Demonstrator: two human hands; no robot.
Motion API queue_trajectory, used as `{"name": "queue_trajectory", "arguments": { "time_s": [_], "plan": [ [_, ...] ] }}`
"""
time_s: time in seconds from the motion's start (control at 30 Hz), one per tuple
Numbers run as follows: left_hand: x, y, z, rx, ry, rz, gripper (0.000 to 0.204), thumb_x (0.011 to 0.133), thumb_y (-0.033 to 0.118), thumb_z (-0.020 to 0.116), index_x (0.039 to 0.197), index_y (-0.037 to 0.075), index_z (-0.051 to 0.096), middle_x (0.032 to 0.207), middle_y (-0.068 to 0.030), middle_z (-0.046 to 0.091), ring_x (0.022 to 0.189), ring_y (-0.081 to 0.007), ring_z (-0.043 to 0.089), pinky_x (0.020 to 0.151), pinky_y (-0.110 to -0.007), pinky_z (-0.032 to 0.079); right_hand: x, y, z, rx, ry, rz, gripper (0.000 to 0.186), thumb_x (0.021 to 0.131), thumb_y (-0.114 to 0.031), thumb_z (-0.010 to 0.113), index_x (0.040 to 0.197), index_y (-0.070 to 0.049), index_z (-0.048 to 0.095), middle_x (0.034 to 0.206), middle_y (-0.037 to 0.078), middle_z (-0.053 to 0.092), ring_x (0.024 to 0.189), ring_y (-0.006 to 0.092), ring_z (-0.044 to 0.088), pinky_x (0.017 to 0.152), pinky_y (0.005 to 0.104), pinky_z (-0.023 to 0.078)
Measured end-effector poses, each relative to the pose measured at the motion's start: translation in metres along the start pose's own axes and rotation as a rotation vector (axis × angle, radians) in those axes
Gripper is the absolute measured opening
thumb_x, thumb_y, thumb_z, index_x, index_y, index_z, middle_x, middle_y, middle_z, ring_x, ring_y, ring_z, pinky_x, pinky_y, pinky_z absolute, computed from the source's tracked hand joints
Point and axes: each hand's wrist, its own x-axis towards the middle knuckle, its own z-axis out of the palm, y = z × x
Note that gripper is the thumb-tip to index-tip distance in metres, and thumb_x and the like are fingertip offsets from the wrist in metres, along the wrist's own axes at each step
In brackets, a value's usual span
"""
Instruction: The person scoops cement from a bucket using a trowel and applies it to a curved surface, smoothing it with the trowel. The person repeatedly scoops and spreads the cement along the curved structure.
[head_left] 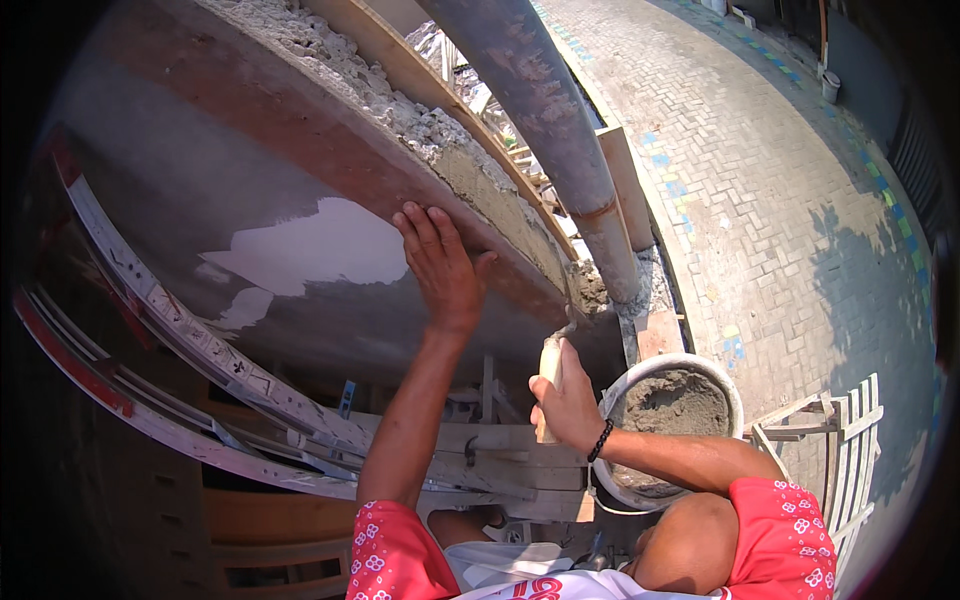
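Note:
My left hand (443,265) rests with fingers extended against the reddish-brown edge (530,290) of a grey wall that has a white patch (310,250) on it. My right hand (568,400) is closed around the pale wooden handle of a trowel (550,370), whose metal end reaches into wet mortar (585,285) beside the foot of a large pipe (610,240). Rough mortar runs along the ledge above the brown edge. Just below the pipe and right of my hand is a white bucket (728,390) partly filled with grey mortar (675,405).
An aluminium ladder (165,300) with red parts curves along the left. A timber board (625,185) stands behind the pipe. A paved lane (760,240) lies below on the right, with a slatted wooden structure (855,440) at its near side. Another board (450,90) borders the ledge.

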Motion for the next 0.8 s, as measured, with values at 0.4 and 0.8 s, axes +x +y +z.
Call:
{"name": "queue_trajectory", "arguments": {
  "time_s": [0.4,0.8],
  "plan": [
    [-0.003,-0.004,0.008,-0.014,-0.176,-0.167,0.1,0.086,0.042,0.068,0.151,-0.003,0.008,0.154,-0.0328,0.013,0.144,-0.0467,0.01,0.116,-0.056,0.01,-0.014,-0.107,0.051,-0.203,-0.203,-0.643,0.074,0.088,-0.011,0.056,0.137,0.022,0.011,0.088,0.033,0.06,0.067,0.0397,0.068,0.064,0.0415,0.055],
    [0.0,0.002,0.006,0.019,0.07,0.021,0.117,0.071,0.03,0.082,0.153,0.0,0.005,0.157,-0.029,0.001,0.143,-0.0518,0.009,0.111,-0.057,0.024,-0.01,-0.006,-0.056,0.033,-0.033,0.224,0.039,0.09,-0.01,0.053,0.123,0.0,0.034,0.089,0.011,0.048,0.06,0.0158,0.057,0.042,0.0339,0.053]
  ]
}}
